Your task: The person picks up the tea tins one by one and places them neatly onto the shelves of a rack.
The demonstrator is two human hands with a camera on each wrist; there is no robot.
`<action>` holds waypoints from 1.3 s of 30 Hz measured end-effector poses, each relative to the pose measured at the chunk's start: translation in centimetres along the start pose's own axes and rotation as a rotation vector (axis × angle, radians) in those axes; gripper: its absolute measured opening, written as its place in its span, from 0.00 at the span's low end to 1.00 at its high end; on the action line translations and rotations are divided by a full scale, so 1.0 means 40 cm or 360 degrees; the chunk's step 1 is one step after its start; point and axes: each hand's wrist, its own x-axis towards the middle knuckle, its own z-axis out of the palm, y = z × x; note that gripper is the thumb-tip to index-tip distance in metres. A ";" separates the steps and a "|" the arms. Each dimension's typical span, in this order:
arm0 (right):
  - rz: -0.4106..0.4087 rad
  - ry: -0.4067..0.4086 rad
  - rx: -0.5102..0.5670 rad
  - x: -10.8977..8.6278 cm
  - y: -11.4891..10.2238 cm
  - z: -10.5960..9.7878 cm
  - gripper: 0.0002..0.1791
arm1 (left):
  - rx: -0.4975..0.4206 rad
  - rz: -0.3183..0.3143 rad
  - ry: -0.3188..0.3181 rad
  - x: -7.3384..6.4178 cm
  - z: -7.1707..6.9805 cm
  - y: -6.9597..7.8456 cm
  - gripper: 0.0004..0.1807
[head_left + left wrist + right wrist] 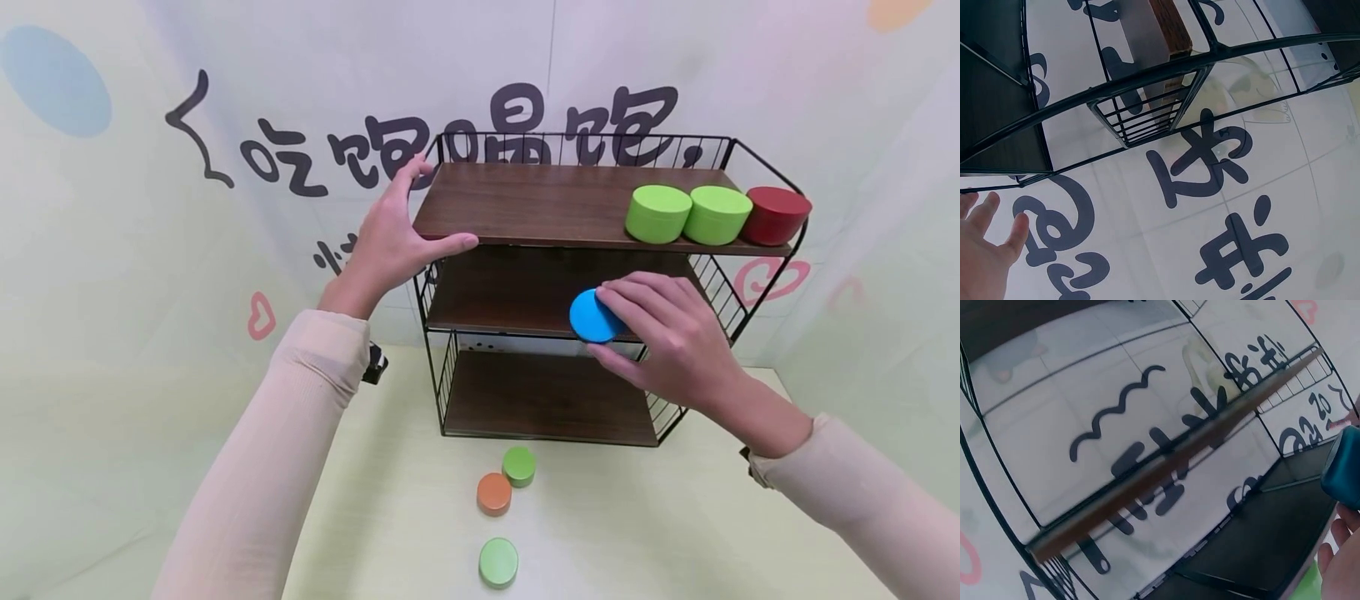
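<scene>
We find a blue round tin [589,317] before the brown wooden middle shelf [510,292], right hand [671,337] pinching it; left hand [390,233] spread, contact unclear.

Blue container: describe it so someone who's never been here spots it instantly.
Find the three-tier shelf rack. In front of its middle shelf, toward the right, is the person's right hand. Its fingers hold the round blue container, the only blue one in view and the only one in a hand.
</scene>
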 end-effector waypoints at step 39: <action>0.0294 0.0036 -0.0205 0.176 0.089 -0.031 0.34 | 0.0001 0.0010 0.0000 -0.001 0.000 -0.001 0.62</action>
